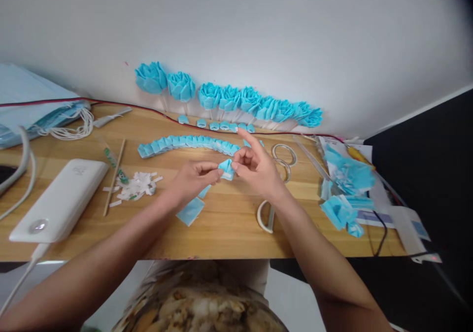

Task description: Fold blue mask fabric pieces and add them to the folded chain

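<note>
The left hand and the right hand are both pinching a small folded blue piece, thumbs and fingertips closing on its opposite edges, so each grip is clamping on it. The right index finger is pointing up and away, not pressing on the piece. The piece is sitting directly between the two grips, held above the bench; its peaked end is pointing away from the person and a white strip is showing near its lower edge. It is looking about as broad as it is long, so a clear long axis is not showing.

Just beyond the hands, a chain of overlapping folded pieces is lying on the bench, its long axis running left to right in a shallow arc. Its right end is lying just past the held piece, nearer the right hand; whether the fingers are touching it, I cannot tell.

On the near side of the left hand, a flat blue square is lying. Clear rings are resting beside the right wrist, and white paper scraps are lying farther left. Beyond the chain, small blue rolls are forming a row, with blue flowers standing behind them along the wall.
</note>
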{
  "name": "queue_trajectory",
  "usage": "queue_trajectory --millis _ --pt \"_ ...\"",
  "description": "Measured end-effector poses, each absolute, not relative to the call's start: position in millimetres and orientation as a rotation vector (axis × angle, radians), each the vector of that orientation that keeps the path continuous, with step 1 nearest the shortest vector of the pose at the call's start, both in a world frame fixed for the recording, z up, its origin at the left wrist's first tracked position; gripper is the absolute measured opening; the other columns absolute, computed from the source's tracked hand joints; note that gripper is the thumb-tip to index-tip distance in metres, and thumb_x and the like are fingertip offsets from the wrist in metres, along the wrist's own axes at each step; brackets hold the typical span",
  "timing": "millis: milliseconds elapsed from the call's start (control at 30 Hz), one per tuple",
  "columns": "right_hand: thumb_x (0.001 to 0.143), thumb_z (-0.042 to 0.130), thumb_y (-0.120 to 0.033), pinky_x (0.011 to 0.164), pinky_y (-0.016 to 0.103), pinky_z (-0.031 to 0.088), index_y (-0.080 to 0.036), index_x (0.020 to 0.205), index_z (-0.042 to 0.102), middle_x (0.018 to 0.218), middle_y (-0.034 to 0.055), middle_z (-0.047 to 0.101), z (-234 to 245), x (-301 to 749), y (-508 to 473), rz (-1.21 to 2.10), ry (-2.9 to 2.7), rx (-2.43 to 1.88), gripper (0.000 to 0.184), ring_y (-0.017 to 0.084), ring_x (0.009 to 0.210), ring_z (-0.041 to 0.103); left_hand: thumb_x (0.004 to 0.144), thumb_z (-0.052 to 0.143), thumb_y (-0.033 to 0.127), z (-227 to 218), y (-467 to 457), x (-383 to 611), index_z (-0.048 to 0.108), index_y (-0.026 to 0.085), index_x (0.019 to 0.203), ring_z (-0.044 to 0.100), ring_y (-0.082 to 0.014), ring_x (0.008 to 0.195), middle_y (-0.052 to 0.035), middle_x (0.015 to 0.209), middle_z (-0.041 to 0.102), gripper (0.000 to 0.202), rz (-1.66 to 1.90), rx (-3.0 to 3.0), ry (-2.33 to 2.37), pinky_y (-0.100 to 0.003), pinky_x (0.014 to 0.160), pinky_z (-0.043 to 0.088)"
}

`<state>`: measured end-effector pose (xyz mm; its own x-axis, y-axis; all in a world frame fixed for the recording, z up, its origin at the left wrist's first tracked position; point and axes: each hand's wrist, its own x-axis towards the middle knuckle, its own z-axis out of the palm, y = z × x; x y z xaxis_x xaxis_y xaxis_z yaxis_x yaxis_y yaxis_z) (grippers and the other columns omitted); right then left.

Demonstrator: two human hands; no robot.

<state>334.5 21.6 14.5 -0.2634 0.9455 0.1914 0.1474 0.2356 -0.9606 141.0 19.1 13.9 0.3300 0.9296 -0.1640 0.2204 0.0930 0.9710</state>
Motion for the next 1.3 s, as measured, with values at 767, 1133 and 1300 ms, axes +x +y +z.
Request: queue_trajectory --millis 767,1133,1300 --pt "0.087 0.069 -0.028 0.087 0.032 0.052 -0.024 0.084 0.069 0.111 0.0029 0.07 -0.1 336.4 8.9 1.042 -1.568 -1.1 0.005 0.018 0.11 0.063 0.079 0.06 0.045 0.4 22.7 142.5 0.063 0.018 0.059 0.053 -0.0117 0.059 0.0016 0.058 0.06 0.034 0.79 1.426 1.188 -0.024 0.061 0.043" --pt "0.084 0.069 -0.034 0.075 0.031 0.051 -0.023 0.083 0.067 0.087 0.0006 0.072 -3.9 334.0 12.6 1.093 -1.52 -1.183 0.012 0.015 0.081 0.064 0.077 0.062 0.047 3.2 20.8 143.4 0.064 0.019 0.065 0.054 -0.0135 0.061 0.0008 0.06 0.06 0.031 0.767 1.375 1.193 -0.026 0.061 0.043" --pt "0.084 0.068 -0.033 0.072 0.03 0.051 -0.022 0.082 0.068 0.081 0.0004 0.071 -5.6 332.3 12.1 1.057 -1.504 -1.203 0.012 0.014 0.075 0.064 0.077 0.065 0.047 3.2 19.5 146.3 0.064 0.018 0.07 0.05 -0.0117 0.06 0.0019 0.062 0.058 0.029 0.805 1.361 1.143 -0.025 0.058 0.038"
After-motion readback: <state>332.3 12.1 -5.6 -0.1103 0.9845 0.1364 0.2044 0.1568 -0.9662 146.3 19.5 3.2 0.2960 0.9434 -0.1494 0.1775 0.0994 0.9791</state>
